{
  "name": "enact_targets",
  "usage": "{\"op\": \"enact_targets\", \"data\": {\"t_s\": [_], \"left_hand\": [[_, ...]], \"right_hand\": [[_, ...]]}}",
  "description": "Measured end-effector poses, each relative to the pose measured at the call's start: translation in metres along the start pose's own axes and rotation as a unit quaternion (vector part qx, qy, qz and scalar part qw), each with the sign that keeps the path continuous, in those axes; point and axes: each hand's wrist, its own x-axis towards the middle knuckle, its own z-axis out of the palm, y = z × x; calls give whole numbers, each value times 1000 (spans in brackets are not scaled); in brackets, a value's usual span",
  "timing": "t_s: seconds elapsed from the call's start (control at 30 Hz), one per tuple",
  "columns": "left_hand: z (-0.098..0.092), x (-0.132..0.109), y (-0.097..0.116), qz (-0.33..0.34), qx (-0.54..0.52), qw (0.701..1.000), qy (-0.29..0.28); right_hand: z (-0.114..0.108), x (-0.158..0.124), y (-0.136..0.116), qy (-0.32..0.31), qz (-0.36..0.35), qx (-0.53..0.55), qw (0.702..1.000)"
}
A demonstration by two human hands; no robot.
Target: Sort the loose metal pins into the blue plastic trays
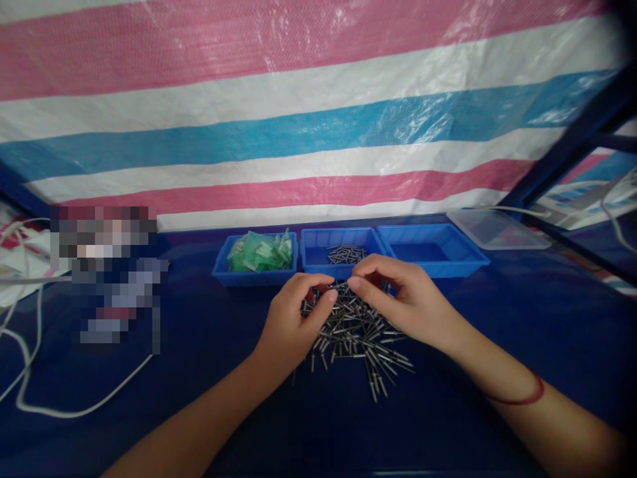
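RISK | your left hand (291,318) and right hand (398,299) each pinch a few of the loose pins (355,332) | a slack pinch may drop one; your wrists could scatter the rest

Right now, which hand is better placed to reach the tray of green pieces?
Left, likely: the left hand lies nearer that tray; the right hand would have to cross the pins.

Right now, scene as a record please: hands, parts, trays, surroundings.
left hand: fingertips pinched on metal pins, top of heap
right hand: pinched close beside the left's; red cord on wrist
table: blue, pins loose in a heap
trays: left tray green packets; middle tray few pins; right tray alongside
other: clear lid right, white cable left, striped tarp behind
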Motion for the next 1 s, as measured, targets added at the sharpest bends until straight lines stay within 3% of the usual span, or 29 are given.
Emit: {"op": "enact_targets", "data": {"t_s": [0.1, 0.2, 0.33, 0.43, 0.57, 0.73, 0.83, 0.93, 1.0], "left_hand": [[0, 0, -1, 9, 43, 999, -22], [-4, 0, 1, 64, 96, 989, -92], [-6, -2, 4, 158, 179, 953, -186], [-4, -6, 2, 190, 227, 932, -209], [2, -11, -2, 198, 277, 916, -213], [7, -14, -2, 206, 296, 912, -196], [5, -12, 0, 180, 268, 930, -176], [0, -6, -1, 128, 211, 959, -138], [-4, -2, -4, 93, 168, 976, -102]], "right_hand": [[-24, 6, 8, 95, 9, -138, 986], [-51, 10, 26, 164, 44, -263, 950], [-66, 13, 58, 164, 54, -387, 906], [-60, 13, 69, 161, 35, -416, 894], [-42, 15, 48, 137, -21, -404, 904], [-17, 20, 8, 38, -95, -369, 924], [-4, 18, 0, 31, -105, -293, 950], [6, 10, 4, 38, -59, -180, 981], [11, 3, 8, 2, -37, -122, 992]]}}
